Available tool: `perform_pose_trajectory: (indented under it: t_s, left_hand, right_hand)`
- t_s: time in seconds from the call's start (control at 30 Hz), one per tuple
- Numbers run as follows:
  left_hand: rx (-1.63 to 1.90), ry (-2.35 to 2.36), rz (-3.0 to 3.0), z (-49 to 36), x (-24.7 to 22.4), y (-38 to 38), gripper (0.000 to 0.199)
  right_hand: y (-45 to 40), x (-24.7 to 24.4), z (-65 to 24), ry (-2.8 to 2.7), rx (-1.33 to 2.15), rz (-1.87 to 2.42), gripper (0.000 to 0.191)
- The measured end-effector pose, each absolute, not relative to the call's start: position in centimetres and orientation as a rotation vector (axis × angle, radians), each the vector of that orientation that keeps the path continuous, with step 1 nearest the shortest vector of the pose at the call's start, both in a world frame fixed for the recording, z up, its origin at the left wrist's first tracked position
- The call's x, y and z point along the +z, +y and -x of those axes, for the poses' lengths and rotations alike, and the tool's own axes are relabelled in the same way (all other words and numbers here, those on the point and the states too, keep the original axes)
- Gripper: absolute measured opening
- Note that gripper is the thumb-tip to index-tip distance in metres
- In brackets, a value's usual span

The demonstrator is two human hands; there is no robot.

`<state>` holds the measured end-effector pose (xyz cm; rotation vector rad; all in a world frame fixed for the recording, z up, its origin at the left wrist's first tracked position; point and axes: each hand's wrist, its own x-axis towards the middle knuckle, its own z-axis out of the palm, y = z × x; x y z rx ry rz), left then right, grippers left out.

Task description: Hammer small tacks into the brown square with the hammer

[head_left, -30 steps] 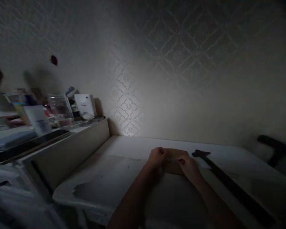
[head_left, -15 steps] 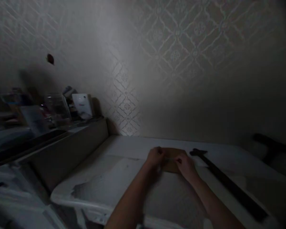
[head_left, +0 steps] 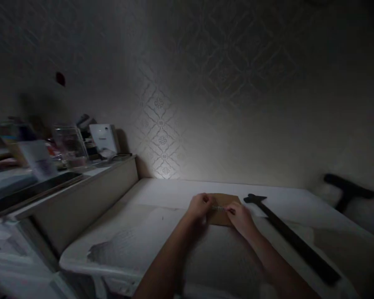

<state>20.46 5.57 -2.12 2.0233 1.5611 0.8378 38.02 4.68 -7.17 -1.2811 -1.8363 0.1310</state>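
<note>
The room is dim. My left hand (head_left: 199, 206) and my right hand (head_left: 240, 216) meet over a small brown board (head_left: 226, 201) lying on a white table (head_left: 162, 195). Between the fingertips of both hands stretches a thin, pale, bead-like strand (head_left: 219, 208); what it is exactly I cannot tell. Both hands pinch its ends, fingers curled. A long black hammer-like tool (head_left: 286, 234) lies just right of my right hand, its head near the board.
A raised ledge (head_left: 81, 182) on the left carries a dark tray (head_left: 34, 191), clear containers (head_left: 69, 143) and a white box (head_left: 103, 137). Patterned wallpaper backs the table. A black handle-shaped object (head_left: 345, 189) stands at the far right.
My hands have stayed on the strand over the board with only small finger shifts. The view has drifted slightly and grown darker.
</note>
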Motion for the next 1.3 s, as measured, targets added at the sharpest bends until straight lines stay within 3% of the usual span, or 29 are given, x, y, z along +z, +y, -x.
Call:
perform_pose_trajectory:
  t_s: [0.3, 0.47, 0.6, 0.67, 0.83, 0.93, 1.3]
  left_hand:
    - [0.836, 1.558, -2.018, -20.4, -1.9, 5.5, 0.018]
    - [0.787, 1.619, -2.005, -20.1, -2.1, 5.9, 0.021]
    - [0.674, 1.703, -2.064, -19.5, -2.0, 5.9, 0.029]
    - [0.557, 1.72, -2.11, -19.3, -1.8, 5.8, 0.043]
    - [0.115, 1.518, -2.26, -19.0, -1.1, 4.8, 0.102]
    - [-0.05, 1.509, -2.285, -19.0, -1.0, 4.5, 0.117]
    - [-0.017, 1.66, -2.312, -19.1, -1.8, 4.9, 0.095]
  right_hand:
    - [3.8, -6.3, -38.1, -1.812, 0.073, 1.354, 0.031]
    - [2.4, -4.7, -40.8, -1.535, -0.291, 1.991, 0.039]
    - [1.9, -4.7, -44.1, -1.409, -0.252, 2.322, 0.043]
    - [2.0, -5.1, -45.2, -1.466, -0.18, 2.358, 0.04]
    - [2.2, -5.2, -45.6, -1.557, -0.061, 2.33, 0.03]
    - [1.8, -4.5, -44.7, -1.567, -0.102, 2.296, 0.029]
    - [1.0, -3.5, -40.6, -1.764, -0.138, 1.898, 0.035]
